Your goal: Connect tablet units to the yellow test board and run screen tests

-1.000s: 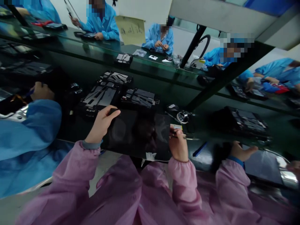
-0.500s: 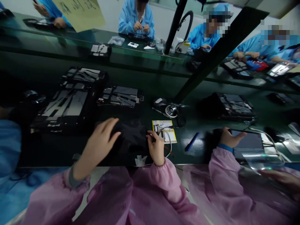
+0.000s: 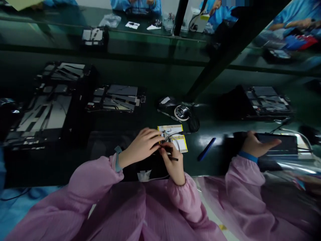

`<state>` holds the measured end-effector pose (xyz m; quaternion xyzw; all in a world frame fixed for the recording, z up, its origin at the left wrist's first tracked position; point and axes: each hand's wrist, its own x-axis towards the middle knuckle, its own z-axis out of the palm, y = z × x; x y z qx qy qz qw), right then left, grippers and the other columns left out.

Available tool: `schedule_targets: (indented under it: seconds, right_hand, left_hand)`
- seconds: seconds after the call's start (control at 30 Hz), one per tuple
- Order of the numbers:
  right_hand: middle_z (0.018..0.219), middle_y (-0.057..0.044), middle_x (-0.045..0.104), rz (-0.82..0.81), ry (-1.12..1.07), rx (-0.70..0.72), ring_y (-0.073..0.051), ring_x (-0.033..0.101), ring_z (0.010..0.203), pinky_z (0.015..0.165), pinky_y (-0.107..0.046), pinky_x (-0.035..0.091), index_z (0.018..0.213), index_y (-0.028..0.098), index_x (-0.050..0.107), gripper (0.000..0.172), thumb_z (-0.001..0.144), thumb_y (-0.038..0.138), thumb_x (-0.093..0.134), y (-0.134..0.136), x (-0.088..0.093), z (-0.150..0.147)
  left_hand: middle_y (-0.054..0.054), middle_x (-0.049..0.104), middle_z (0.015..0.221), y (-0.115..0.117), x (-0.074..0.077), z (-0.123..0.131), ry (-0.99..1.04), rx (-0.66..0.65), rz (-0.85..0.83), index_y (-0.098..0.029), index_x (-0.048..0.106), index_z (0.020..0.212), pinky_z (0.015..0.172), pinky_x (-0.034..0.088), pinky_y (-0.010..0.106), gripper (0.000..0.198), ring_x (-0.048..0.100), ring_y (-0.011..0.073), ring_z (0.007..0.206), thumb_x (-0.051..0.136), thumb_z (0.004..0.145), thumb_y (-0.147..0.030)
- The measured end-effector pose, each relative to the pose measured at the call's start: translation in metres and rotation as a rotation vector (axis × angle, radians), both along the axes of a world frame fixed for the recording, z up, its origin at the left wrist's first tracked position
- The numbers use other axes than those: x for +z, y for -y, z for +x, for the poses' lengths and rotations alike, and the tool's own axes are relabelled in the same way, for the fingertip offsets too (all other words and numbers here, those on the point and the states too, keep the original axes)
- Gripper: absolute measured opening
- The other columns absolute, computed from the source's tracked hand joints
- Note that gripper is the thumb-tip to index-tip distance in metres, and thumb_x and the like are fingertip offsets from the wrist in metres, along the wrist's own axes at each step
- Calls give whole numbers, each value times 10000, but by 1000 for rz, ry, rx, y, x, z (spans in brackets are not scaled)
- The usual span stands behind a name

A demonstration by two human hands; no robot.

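Observation:
My left hand [image 3: 141, 144] reaches right across a dark flat panel [image 3: 107, 144], its fingers bent and pressed together at the fingertips of my right hand. What the left fingertips pinch, if anything, is hidden. My right hand [image 3: 174, 164] is closed in a pinch, and a thin dark brown strip [image 3: 173, 158] sticks out from it across the fingers. Right behind both hands lies a white, yellow-edged battery pack [image 3: 182, 143], with a thin cable [image 3: 177, 140] looping over it.
Stacks of opened tablet bodies [image 3: 47, 113] stand on the left, with another opened body [image 3: 117, 97] nearer the middle. A coiled cable [image 3: 194, 122], a round metallic object [image 3: 182, 112] and a blue pen [image 3: 207, 149] lie rightward. A co-worker's hand [image 3: 258, 145] holds a tablet [image 3: 278, 144].
My left hand has moved right from over the dark panel to meet my right hand. The brown strip now shows across my right hand. The view has tilted down.

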<state>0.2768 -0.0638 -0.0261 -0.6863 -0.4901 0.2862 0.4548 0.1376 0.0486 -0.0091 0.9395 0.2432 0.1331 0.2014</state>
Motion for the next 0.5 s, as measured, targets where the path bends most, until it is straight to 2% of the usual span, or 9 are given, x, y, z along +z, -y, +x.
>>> schedule_targets:
  seconds: [0.07, 0.13, 0.33, 0.4, 0.5]
  right_hand:
    - [919, -24, 701, 13, -19, -21, -163, 677, 810, 730, -280, 530, 986, 228, 584, 107, 905, 278, 535, 0, 1, 11]
    - [902, -19, 700, 4, -37, -38, -163, 676, 819, 744, -280, 527, 987, 227, 579, 103, 903, 278, 545, 2, 0, 22]
    - [850, -10, 690, -52, 12, -85, -152, 666, 771, 724, -267, 518, 1008, 222, 589, 116, 921, 262, 524, 9, -5, 38]
    - [886, -23, 688, -21, 81, -36, -155, 661, 803, 742, -269, 518, 999, 220, 608, 127, 929, 231, 503, 10, -3, 37]
    - [961, -50, 670, 33, 167, 114, -167, 652, 893, 797, -279, 521, 998, 222, 629, 187, 951, 190, 452, 10, 0, 34]
  left_hand:
    - [61, 657, 1195, 4, 1, 9, 85, -95, -139, -202, 555, 1212, 967, 483, 326, 275, 611, 171, 1099, 517, 941, -228]
    - [53, 676, 1133, 6, -3, 14, 114, -115, -195, -185, 536, 1212, 889, 514, 274, 271, 642, 153, 1025, 516, 950, -253]
    - [33, 704, 955, -1, -19, 4, -7, -168, 18, -186, 601, 1114, 692, 516, 262, 215, 680, 162, 824, 449, 981, -260]
    - [29, 700, 935, -6, -19, -2, -41, -166, 24, -182, 615, 1093, 680, 507, 259, 222, 676, 160, 810, 451, 981, -281]
    - [26, 689, 926, -16, -17, -10, -87, -130, 6, -184, 626, 1072, 696, 495, 252, 245, 666, 150, 820, 416, 994, -284]
